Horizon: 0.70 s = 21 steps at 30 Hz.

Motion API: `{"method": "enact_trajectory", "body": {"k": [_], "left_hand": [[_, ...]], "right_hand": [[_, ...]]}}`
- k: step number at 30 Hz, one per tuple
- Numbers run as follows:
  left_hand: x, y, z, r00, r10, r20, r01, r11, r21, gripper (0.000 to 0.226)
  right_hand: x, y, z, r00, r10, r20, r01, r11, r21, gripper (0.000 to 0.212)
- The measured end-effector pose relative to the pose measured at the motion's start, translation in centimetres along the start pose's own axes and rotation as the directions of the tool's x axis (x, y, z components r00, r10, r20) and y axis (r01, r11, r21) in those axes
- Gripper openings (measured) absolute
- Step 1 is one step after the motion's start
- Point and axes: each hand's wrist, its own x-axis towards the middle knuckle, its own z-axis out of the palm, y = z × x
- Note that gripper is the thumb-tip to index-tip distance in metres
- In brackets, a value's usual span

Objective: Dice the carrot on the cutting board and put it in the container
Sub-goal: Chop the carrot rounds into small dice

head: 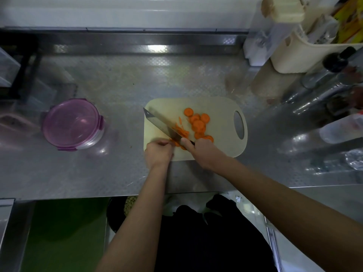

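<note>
Steel counter (121, 91), embossed dimple pattern, glossy, with a raised steel lip at the back. Its front edge runs below the board (220, 110), with a strip of steel between the two. A wide stretch of counter lies between the board and the container (72, 123), and more runs behind the board up to the lip. The right side is crowded: clear bottles (322, 89) lie or lean there, and a cream plastic basket (294, 54) stands in the far corner, all well apart from the board.

Board: pale plastic, rounded corners, oval handle hole at its right end, lying flat.

Container: round, clear body, purple-tinted lid on with clips, well left of the board.

Carrot rounds (198, 124) sit in an overlapping heap on the right-middle of the board. Thin carrot strips (181, 131) lie just right of the blade.

Knife (163, 124): broad steel blade with a dark handle, running diagonally with the tip toward the board's far-left edge and the heel at the strips.

Right hand (202, 152) is wrapped tight round the knife handle, with the thumb up by the heel of the blade.

Left hand (158, 152) is at the board's near-left corner, fingers curled under, tips on the carrot strips at the blade's left side. Exact contact is partly hidden.
</note>
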Motion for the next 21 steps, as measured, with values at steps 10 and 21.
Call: {"method": "enact_trajectory", "body": {"k": [10,21], "left_hand": [[0.6,-0.4,0.3,1.000,-0.021,-0.016,0.022,0.999,0.038,0.013],[-0.3,0.0,0.1,0.999,0.015,-0.043,-0.010,0.994,0.111,0.013]], "right_hand": [[0.4,-1.1,0.0,0.967,-0.221,0.128,0.255,0.845,-0.470,0.067],[0.2,0.1,0.1,0.959,-0.278,0.064,0.274,0.840,-0.468,0.062]]}}
